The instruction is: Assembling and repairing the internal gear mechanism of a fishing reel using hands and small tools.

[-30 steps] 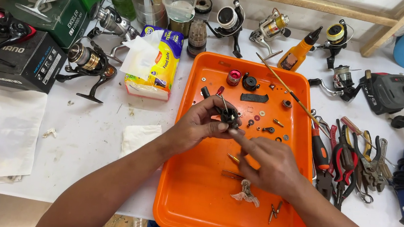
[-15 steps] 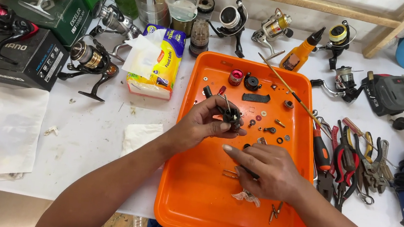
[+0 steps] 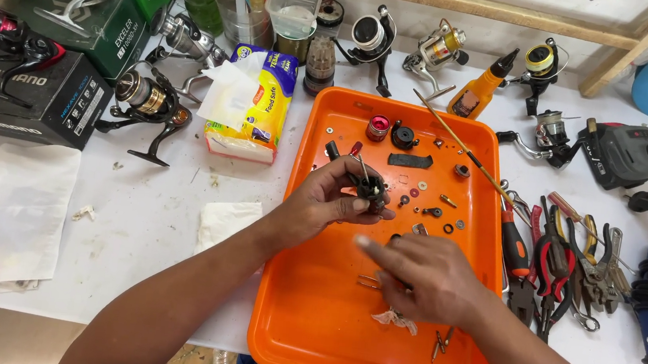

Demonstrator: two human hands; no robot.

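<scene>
Hovering low over the orange tray (image 3: 307, 341), the right hand (image 3: 422, 277) spreads its fingers loosely, palm down, gripping nothing I can see. Just beyond, the left hand (image 3: 330, 203) pinches a small dark reel part (image 3: 370, 188) above the tray, so loose bits stay contained. Farther off, screws and washers (image 3: 434, 206), pliers (image 3: 552, 266) and fishing reels (image 3: 371, 34) line the worktop (image 3: 135, 218).

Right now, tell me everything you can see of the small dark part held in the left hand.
The small dark part looks like a black metal or plastic reel piece with a thin shaft sticking up at a slant. The left hand pinches it between thumb and fingers, above the upper middle of the orange tray. It seems lifted off the tray floor, though that is hard to tell. The right hand lies nearer, flat on the tray, not touching it. Finer detail is too small to make out.
</scene>
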